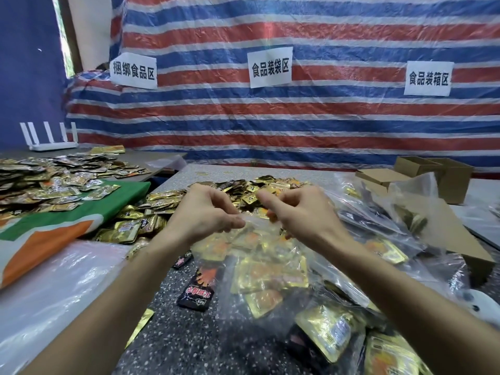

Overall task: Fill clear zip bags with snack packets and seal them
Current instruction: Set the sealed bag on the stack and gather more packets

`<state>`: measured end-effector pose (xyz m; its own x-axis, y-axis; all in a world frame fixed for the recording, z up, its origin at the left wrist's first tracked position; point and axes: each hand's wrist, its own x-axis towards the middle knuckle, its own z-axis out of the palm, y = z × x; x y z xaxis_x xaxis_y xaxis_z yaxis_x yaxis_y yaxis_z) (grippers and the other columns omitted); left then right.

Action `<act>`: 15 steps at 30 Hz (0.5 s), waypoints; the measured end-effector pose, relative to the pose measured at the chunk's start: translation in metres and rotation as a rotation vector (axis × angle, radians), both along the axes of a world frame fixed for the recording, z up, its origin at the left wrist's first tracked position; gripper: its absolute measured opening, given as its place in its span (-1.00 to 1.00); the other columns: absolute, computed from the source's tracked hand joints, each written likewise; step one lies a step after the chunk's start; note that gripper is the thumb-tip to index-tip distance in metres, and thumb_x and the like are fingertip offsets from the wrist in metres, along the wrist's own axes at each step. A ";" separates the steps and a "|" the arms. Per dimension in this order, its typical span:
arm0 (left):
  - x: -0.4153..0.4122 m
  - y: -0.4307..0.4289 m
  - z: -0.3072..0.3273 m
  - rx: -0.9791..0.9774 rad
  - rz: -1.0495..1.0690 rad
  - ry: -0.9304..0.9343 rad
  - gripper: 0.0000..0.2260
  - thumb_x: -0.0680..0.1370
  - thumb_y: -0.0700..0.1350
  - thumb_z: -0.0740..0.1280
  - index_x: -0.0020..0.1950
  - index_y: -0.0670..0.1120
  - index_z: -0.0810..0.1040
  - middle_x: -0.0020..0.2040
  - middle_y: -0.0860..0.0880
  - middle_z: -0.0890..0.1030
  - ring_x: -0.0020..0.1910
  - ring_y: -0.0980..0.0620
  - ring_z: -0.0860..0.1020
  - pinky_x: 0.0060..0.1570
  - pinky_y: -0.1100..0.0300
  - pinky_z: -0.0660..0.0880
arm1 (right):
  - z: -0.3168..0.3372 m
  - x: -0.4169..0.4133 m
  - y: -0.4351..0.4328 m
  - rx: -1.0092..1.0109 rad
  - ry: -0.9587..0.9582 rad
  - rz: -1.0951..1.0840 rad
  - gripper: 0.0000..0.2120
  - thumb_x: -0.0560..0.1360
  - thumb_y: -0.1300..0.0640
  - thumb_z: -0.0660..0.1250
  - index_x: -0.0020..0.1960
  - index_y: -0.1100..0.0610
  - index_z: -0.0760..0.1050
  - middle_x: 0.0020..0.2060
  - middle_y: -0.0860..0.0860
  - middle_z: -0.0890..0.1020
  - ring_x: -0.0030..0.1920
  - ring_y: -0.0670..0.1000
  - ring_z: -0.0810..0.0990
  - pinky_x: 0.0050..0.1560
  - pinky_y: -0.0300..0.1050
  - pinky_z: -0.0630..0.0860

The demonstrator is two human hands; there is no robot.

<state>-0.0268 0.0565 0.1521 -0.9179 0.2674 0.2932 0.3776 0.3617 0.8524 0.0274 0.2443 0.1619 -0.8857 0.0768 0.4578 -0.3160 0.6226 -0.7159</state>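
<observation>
A clear zip bag [266, 269] full of gold snack packets hangs above the speckled table [186, 345], held up by its top edge. My left hand [201, 212] pinches the left end of that edge. My right hand [300, 209] pinches the right end, fingers curled. Whether the zip strip between my hands is closed I cannot tell. A heap of loose gold packets [238, 193] lies just behind my hands. A black packet [197, 292] lies on the table under the bag's left side.
Several filled clear bags [378, 212] pile up at the right, with cardboard boxes [433, 177] behind. To the left, a green and orange sack [67, 226] carries more packets [48, 182]. A white router [51, 139] stands far left. A striped tarp [270, 117] closes the back.
</observation>
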 end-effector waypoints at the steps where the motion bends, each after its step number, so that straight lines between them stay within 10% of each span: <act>1: 0.001 0.002 -0.001 0.030 0.017 -0.010 -0.78 0.31 -0.31 0.60 -0.44 -0.11 0.65 -0.46 -0.10 0.61 -0.50 0.10 0.52 -0.48 0.30 0.43 | 0.000 0.000 0.000 0.013 0.028 -0.031 -0.55 0.47 -0.19 0.43 -0.31 0.19 0.56 -0.41 0.07 0.62 -0.38 -0.04 0.51 -0.25 0.05 0.52; 8: 0.013 0.012 -0.002 0.329 0.085 -0.254 -0.68 0.27 -0.14 0.60 -0.40 -0.12 0.44 -0.46 -0.04 0.57 -0.52 0.03 0.55 -0.46 0.15 0.51 | -0.013 0.002 -0.003 -0.007 0.283 -0.126 -0.50 0.37 -0.31 0.46 -0.41 0.02 0.33 -0.55 -0.13 0.37 -0.48 -0.15 0.32 -0.42 -0.24 0.28; 12: 0.021 0.020 0.000 0.401 -0.090 -0.398 -0.72 0.57 -0.10 0.38 -0.07 -0.34 0.57 -0.23 -0.03 0.65 -0.31 -0.01 0.63 -0.22 0.00 0.65 | -0.013 0.003 -0.007 -0.189 -0.171 0.114 -0.42 0.35 -0.37 0.45 -0.30 0.19 0.57 -0.43 0.04 0.63 -0.43 -0.11 0.53 -0.34 -0.13 0.50; 15: 0.028 0.023 -0.004 0.387 -0.154 -0.426 -0.63 0.62 0.02 0.28 0.04 -0.32 0.59 -0.19 -0.11 0.66 -0.23 -0.05 0.64 -0.11 -0.03 0.65 | -0.013 0.005 -0.002 -0.393 -0.387 0.277 -0.63 0.48 -0.02 0.48 -0.05 0.33 0.63 -0.29 0.09 0.69 -0.37 -0.05 0.62 -0.36 -0.22 0.57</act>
